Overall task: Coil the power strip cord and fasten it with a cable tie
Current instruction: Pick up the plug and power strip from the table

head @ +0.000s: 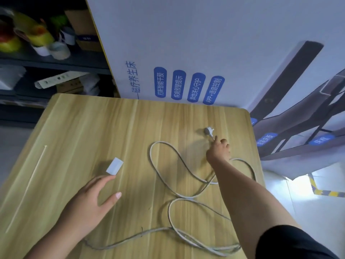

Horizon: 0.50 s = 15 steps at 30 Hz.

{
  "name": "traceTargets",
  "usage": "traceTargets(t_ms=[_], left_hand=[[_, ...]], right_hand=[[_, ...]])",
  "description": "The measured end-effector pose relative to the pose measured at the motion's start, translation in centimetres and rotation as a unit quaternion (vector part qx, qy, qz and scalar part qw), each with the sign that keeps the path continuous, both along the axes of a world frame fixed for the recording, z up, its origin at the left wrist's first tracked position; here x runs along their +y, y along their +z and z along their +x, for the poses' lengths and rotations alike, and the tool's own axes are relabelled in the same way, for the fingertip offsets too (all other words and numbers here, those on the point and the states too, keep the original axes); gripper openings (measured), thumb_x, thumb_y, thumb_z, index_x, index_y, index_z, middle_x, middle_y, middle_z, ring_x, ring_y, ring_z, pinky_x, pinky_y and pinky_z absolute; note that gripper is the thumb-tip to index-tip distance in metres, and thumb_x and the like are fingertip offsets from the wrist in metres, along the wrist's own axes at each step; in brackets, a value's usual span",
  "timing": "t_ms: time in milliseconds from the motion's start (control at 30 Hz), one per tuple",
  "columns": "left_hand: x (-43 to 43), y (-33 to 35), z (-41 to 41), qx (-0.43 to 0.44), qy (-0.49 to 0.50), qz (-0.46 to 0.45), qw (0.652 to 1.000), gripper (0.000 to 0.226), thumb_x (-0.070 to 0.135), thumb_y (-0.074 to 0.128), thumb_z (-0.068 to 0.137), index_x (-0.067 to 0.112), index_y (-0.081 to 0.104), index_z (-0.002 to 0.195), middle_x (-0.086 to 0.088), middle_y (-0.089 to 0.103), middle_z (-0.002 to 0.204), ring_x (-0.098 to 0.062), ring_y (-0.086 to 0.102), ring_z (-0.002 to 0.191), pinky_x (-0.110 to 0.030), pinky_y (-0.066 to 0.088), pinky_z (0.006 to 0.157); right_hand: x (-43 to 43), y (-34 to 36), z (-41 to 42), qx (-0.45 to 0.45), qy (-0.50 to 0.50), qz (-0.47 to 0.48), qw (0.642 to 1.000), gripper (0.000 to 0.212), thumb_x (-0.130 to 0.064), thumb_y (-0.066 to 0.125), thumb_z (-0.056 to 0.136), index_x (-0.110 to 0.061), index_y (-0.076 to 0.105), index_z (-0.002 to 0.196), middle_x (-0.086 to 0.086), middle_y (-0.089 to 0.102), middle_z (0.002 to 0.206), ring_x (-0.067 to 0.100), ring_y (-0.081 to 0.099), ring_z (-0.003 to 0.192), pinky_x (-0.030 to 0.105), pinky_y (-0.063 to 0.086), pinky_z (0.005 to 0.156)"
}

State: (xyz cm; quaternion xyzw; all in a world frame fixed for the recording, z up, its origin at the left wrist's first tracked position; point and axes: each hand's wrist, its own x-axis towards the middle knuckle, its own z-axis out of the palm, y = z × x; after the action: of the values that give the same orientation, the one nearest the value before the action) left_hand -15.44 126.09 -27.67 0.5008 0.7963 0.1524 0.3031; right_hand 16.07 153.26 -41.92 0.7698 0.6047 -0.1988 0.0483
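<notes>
A white cord (164, 176) lies in loose loops across the wooden table (78, 128). Its grey-white plug (209, 131) rests at the far right. My right hand (218, 151) is stretched out toward the plug, with the index fingertip touching the cord just behind it and the other fingers curled. My left hand (89, 202) lies spread on the table, its fingertips at the near edge of a small white block (114, 166), which looks like the power strip's body. The cord's other end disappears under my left wrist. A long thin white cable tie (28, 186) lies straight along the table's left side.
A large white printed board (186, 53) stands upright against the table's far edge. To the left, dark shelves (46, 60) hold tape rolls, boxes and another power strip. The table's right edge drops to a pale floor (308, 202).
</notes>
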Motion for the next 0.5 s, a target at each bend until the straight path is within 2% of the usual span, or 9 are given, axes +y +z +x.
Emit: traceTargets(t_ms=[133, 233, 300, 433, 500], left_hand=[[-0.1, -0.1, -0.7, 0.021, 0.006, 0.010, 1.000, 0.039, 0.040, 0.070, 0.082, 0.041, 0.058, 0.119, 0.024, 0.058, 0.123, -0.007, 0.059, 0.115, -0.031, 0.048, 0.088], [0.5, 0.1, -0.5, 0.035, 0.007, 0.010, 0.999, 0.041, 0.038, 0.071, 0.083, 0.039, 0.057, 0.123, 0.020, 0.058, 0.125, -0.010, 0.059, 0.114, -0.033, 0.048, 0.087], [1.1, 0.6, 0.1, 0.036, 0.002, 0.016, 0.999, 0.044, 0.037, 0.069, 0.084, 0.036, 0.056, 0.126, 0.018, 0.056, 0.129, -0.011, 0.057, 0.116, -0.032, 0.046, 0.088], [2.3, 2.4, 0.8, 0.022, -0.033, 0.024, 0.999, 0.048, 0.040, 0.067, 0.086, 0.032, 0.054, 0.131, 0.013, 0.055, 0.133, -0.012, 0.056, 0.115, -0.030, 0.044, 0.086], [2.5, 3.5, 0.6, 0.019, -0.060, 0.027, 0.998, 0.050, 0.044, 0.065, 0.086, 0.032, 0.052, 0.133, 0.009, 0.055, 0.136, -0.015, 0.056, 0.117, -0.033, 0.047, 0.090]], right_hand=[[1.7, -0.9, -0.1, 0.022, 0.006, -0.002, 1.000, 0.045, -0.008, 0.042, 0.093, -0.014, 0.039, 0.138, 0.019, 0.049, 0.133, 0.036, 0.048, 0.121, 0.041, 0.042, 0.096], [0.5, 0.2, -1.6, 0.097, 0.013, -0.001, 0.995, 0.035, -0.006, 0.039, 0.093, -0.008, 0.053, 0.125, 0.019, 0.050, 0.123, 0.034, 0.055, 0.098, 0.035, 0.043, 0.082], [-1.4, 1.9, -2.9, 0.164, 0.012, 0.017, 0.986, 0.033, -0.005, 0.036, 0.092, -0.008, 0.057, 0.118, 0.016, 0.052, 0.116, 0.031, 0.053, 0.086, 0.032, 0.040, 0.072], [-5.8, 6.5, -5.2, 0.255, 0.025, 0.057, 0.965, 0.023, -0.010, 0.036, 0.092, -0.012, 0.057, 0.103, 0.008, 0.060, 0.087, 0.030, 0.055, 0.072, 0.032, 0.035, 0.056], [-8.2, 9.5, -6.2, 0.290, 0.031, 0.091, 0.952, 0.016, -0.020, 0.042, 0.097, -0.014, 0.057, 0.094, 0.002, 0.056, 0.069, 0.027, 0.052, 0.062, 0.031, 0.031, 0.049]])
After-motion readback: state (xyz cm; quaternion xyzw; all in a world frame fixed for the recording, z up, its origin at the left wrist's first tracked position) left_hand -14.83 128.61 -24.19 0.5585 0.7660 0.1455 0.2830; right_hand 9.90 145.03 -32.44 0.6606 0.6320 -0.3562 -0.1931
